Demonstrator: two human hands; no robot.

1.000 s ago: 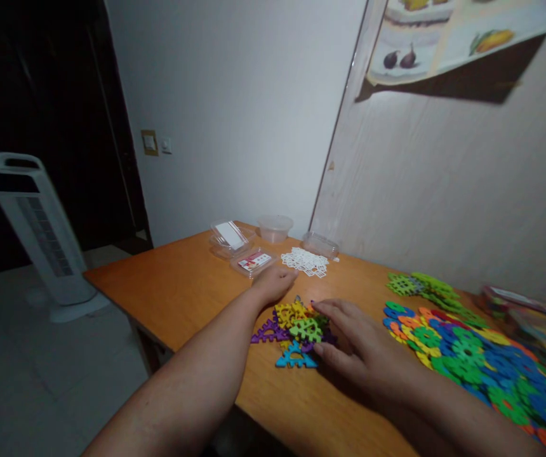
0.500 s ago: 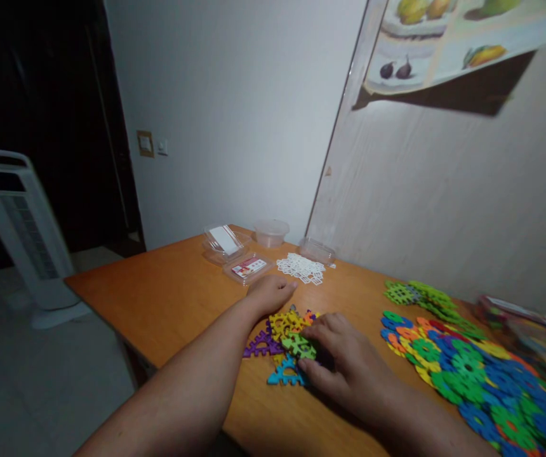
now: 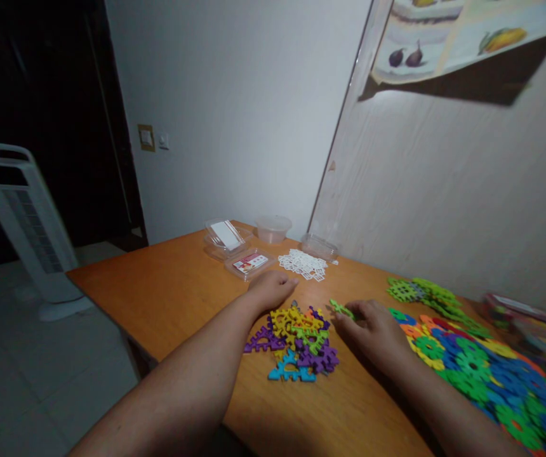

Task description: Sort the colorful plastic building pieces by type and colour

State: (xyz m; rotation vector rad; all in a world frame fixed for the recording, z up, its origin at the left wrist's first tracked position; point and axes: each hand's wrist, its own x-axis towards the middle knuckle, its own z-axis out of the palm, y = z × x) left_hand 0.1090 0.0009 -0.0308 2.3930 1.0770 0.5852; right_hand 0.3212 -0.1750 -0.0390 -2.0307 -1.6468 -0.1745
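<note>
A light green toothed piece [image 3: 341, 309] is pinched at the fingertips of the right hand [image 3: 372, 324], thumb and fingers drawn together on one end while the other end sticks out ahead and to the left. It looks like thin plastic, so it should be light and stiff, hard to break, and slightly slick on its flat faces; the notched rim would give the surest hold, with thumb and forefinger across the thin edge. Just to the left of that hand lies a pile of toothed pieces [image 3: 308, 336] in yellow, purple, blue and green, whose teeth could catch on one another when one is lifted. Beyond the pile's far left side the left hand [image 3: 272, 289] rests low with its fingers curled in; whether anything is in its palm cannot be told. Just ahead of the left hand are a clear tray [image 3: 250, 263] and a scatter of white pieces [image 3: 304, 263]. To the right of the right hand a heap of round pieces [image 3: 473, 362] crowds the forearm, with more green pieces [image 3: 425, 293] farther ahead. The easiest room for moving seems to be the strip of table [image 3: 344, 397] nearer the body than the right hand, though the table's edge runs below the pile there.
</note>
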